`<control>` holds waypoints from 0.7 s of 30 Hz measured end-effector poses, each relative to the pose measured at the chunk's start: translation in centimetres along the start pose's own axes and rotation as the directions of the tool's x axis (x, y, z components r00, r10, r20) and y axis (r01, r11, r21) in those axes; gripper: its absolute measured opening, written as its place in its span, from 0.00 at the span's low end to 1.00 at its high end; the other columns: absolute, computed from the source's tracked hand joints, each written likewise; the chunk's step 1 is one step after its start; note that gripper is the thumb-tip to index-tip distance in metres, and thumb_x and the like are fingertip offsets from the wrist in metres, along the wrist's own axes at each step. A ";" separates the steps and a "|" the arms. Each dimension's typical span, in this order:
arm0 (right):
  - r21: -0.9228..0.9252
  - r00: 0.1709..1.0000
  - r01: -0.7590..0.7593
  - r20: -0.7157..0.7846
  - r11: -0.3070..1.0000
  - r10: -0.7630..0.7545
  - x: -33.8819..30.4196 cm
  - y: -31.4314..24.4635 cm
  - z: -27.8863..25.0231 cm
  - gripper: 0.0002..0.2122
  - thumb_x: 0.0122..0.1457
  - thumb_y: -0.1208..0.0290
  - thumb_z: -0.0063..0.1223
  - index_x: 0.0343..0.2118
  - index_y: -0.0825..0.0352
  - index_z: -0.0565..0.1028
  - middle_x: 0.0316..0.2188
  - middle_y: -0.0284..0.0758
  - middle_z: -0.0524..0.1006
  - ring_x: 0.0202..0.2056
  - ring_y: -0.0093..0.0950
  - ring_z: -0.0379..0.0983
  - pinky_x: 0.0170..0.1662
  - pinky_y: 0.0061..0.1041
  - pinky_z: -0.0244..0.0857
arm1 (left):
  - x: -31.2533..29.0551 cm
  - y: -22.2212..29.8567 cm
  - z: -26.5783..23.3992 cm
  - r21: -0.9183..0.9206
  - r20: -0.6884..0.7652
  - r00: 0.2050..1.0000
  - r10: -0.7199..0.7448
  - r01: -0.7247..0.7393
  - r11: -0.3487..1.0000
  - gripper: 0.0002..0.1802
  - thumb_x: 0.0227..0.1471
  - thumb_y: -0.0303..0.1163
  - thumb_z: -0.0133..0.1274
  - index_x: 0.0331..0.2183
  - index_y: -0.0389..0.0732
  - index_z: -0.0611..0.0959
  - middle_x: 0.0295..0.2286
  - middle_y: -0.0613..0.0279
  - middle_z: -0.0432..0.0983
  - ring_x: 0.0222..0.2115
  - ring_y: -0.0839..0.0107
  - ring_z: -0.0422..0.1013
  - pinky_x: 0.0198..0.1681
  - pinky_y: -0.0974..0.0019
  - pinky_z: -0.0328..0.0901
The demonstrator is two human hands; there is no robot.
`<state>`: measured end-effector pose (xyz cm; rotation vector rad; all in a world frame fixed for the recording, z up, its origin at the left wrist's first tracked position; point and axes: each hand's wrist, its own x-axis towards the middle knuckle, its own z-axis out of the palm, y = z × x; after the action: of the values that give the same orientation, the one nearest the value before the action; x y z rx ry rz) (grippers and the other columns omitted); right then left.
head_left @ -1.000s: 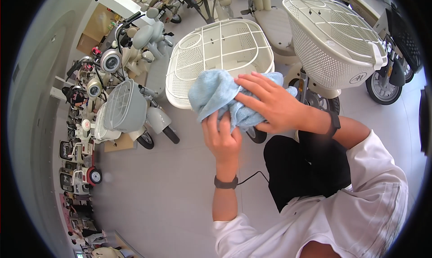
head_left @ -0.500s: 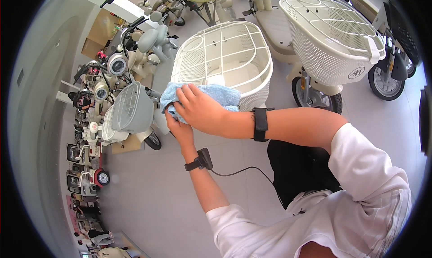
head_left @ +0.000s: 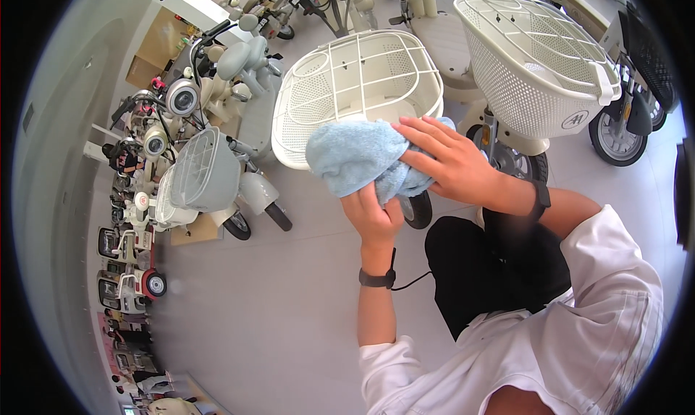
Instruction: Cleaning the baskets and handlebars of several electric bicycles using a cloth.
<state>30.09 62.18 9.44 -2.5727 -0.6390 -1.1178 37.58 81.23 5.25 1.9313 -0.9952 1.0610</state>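
A light blue cloth (head_left: pixel 355 151), bunched and folded, is held between my two hands in front of the near side of a cream basket (head_left: pixel 289 118). My left hand (head_left: pixel 373 216) grips the cloth from below, its fingers partly hidden under the fabric. On the cloth's right end, my right hand (head_left: pixel 452 162) is closed over the fabric, its fingers pointing left. The basket is perforated and has a wire-grid lid; the cloth covers much of its near rim. Whether the cloth touches the basket I cannot tell.
To the right stands a second cream basket (head_left: pixel 536 75) on a scooter with a front wheel (head_left: pixel 619 133). At the left are a grey basket (head_left: pixel 206 169), headlights and several parked scooters. People (head_left: pixel 134 335) appear far off at the lower left. Grey floor tiles (head_left: pixel 268 314) lie below.
Both hands have moved right along the basket's near side with the cloth. My right hand has shifted from the cloth's left part to its right end, and the cloth is bunched up more.
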 end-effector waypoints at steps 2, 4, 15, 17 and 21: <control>0.012 0.998 -0.063 -0.012 0.998 0.063 -0.9 0.8 -0.7 0.28 0.40 0.76 0.64 0.49 0.66 0.70 0.60 0.42 0.64 0.62 0.41 0.60 0.63 0.41 0.56 | 0.7 1.1 0.6 -0.029 0.068 0.978 0.197 -0.195 0.980 0.29 0.51 0.42 0.53 0.50 0.31 0.73 0.48 0.43 0.69 0.49 0.42 0.65 0.53 0.45 0.59; 0.039 0.991 -0.122 -0.042 0.992 0.124 -1.0 1.1 -1.2 0.28 0.40 0.75 0.64 0.49 0.67 0.70 0.59 0.43 0.65 0.62 0.41 0.60 0.63 0.42 0.56 | 2.1 2.3 0.9 0.031 0.055 0.975 0.215 -0.217 0.976 0.32 0.50 0.46 0.55 0.49 0.32 0.74 0.47 0.45 0.70 0.48 0.43 0.66 0.52 0.45 0.60; 0.357 0.922 -0.382 0.079 0.852 0.380 5.1 3.2 -1.2 0.28 0.46 0.68 0.48 0.53 0.71 0.68 0.57 0.51 0.67 0.54 0.51 0.66 0.58 0.41 0.61 | 9.7 3.5 -0.1 0.028 0.196 0.971 -0.138 0.135 0.990 0.28 0.51 0.48 0.56 0.43 0.33 0.77 0.38 0.51 0.76 0.41 0.51 0.71 0.45 0.53 0.65; 0.392 0.922 -0.382 0.100 0.837 0.374 4.6 3.3 -0.6 0.28 0.45 0.69 0.49 0.53 0.71 0.69 0.58 0.50 0.66 0.55 0.50 0.65 0.58 0.41 0.61 | 9.1 3.2 0.2 0.035 0.157 0.983 -0.092 0.088 0.996 0.29 0.50 0.49 0.57 0.43 0.34 0.78 0.38 0.51 0.76 0.41 0.51 0.72 0.47 0.51 0.64; 0.313 0.973 -0.202 -0.046 0.928 0.227 1.8 2.5 -0.6 0.27 0.46 0.67 0.54 0.53 0.71 0.68 0.57 0.47 0.66 0.54 0.47 0.65 0.56 0.43 0.62 | 6.7 3.1 0.9 -0.004 0.077 0.997 0.024 -0.024 1.000 0.31 0.46 0.53 0.59 0.43 0.37 0.79 0.37 0.53 0.77 0.41 0.52 0.73 0.56 0.40 0.56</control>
<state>32.05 60.29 11.06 -2.2565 -0.4565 -0.9610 37.66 77.17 11.50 1.9756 -1.0642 1.0045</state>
